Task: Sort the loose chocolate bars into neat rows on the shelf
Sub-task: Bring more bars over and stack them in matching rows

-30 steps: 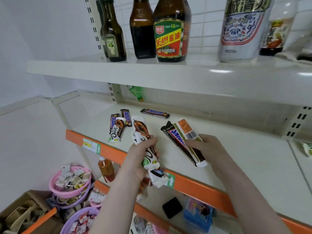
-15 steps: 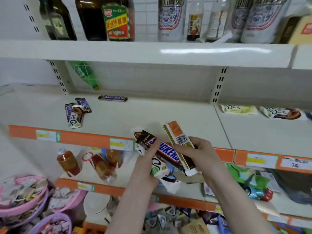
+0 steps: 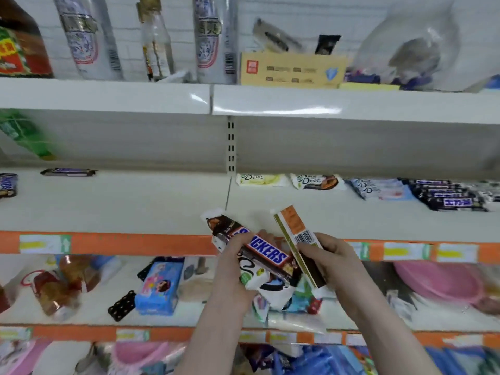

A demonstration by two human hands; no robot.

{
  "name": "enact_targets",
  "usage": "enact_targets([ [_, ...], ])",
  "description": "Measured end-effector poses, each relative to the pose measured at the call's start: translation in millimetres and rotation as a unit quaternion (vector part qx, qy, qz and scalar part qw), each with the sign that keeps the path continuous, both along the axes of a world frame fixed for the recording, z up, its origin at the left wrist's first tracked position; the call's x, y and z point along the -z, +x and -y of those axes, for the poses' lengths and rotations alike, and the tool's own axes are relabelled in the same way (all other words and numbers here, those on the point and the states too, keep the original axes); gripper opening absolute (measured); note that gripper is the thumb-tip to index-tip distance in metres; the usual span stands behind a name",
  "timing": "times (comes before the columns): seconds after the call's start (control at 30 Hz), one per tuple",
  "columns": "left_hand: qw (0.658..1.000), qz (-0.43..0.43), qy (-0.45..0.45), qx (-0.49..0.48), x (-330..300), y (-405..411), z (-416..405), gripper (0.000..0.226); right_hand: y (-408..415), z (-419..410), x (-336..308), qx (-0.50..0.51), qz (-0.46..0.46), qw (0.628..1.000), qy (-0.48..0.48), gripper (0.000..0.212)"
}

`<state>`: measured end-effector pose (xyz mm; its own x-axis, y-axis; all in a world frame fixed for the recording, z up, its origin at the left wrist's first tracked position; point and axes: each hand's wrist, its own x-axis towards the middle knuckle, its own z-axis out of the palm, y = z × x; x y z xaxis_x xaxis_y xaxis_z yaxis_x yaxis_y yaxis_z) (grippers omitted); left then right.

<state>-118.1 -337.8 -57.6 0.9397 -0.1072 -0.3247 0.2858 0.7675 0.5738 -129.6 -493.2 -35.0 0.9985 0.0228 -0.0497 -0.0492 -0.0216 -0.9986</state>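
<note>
My left hand point(image 3: 232, 269) grips a brown Snickers bar point(image 3: 266, 253) stacked on a white Dove bar point(image 3: 259, 280), both in front of the shelf's orange edge. My right hand point(image 3: 331, 259) holds a bar with a white and orange back and barcode point(image 3: 297, 236), tilted up to the left. On the white shelf point(image 3: 135, 207), at the back right, Dove bars point(image 3: 261, 180) and dark Snickers bars point(image 3: 449, 197) lie in rows. A single Snickers bar point(image 3: 67, 172) lies at the back left, and another point(image 3: 6, 185) sits at the left edge.
An upper shelf point(image 3: 270, 101) with bottles and a yellow box hangs close above. Below the orange rail point(image 3: 121, 243) a lower shelf holds a blue packet point(image 3: 159, 290), snack bags and a pink bowl point(image 3: 443, 282). A slotted upright point(image 3: 230, 147) divides the shelf back.
The view has swung right, bringing the rows of Dove and Snickers bars into sight. The Snickers bar now lies in my left hand on the Dove bar; my right hand keeps the barcode bar.
</note>
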Motion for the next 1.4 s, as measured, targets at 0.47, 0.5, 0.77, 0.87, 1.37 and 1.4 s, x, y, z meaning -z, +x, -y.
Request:
enact_targets([
  [0.47, 0.987, -0.071, 0.111, 0.09, -23.9, 30.4, 252.9, 0.015, 15.2, 271.7, -2.9, 0.094, -0.024, 0.995, 0.032, 0.029],
  [0.5, 0.988, -0.075, 0.098, 0.095, -23.8, 36.4, 261.5, 0.016, 18.5, 279.3, -3.3, 0.093, -0.019, 0.995, 0.031, 0.029],
  [0.77, 0.987, -0.064, 0.079, 0.123, -26.4, 98.5, 302.4, 0.018, 62.1, 318.6, -14.9, 0.079, 0.033, 0.996, -0.004, 0.018],
  [0.87, 0.981, -0.036, 0.119, 0.148, -27.1, 118.1, 300.5, 0.034, 80.7, 322.6, -15.6, 0.06, 0.089, 0.989, -0.099, 0.035],
  [1.37, 0.963, -0.025, 0.25, 0.098, -29.4, 143.3, 297.8, 0.015, 146.5, 344.9, -12.6, -0.091, 0.267, 0.887, -0.367, 0.057],
  [1.4, 0.965, -0.024, 0.248, 0.086, -27.7, 141.9, 297.9, 0.011, 149.1, 345.0, -10.8, -0.099, 0.264, 0.881, -0.38, 0.056],
])
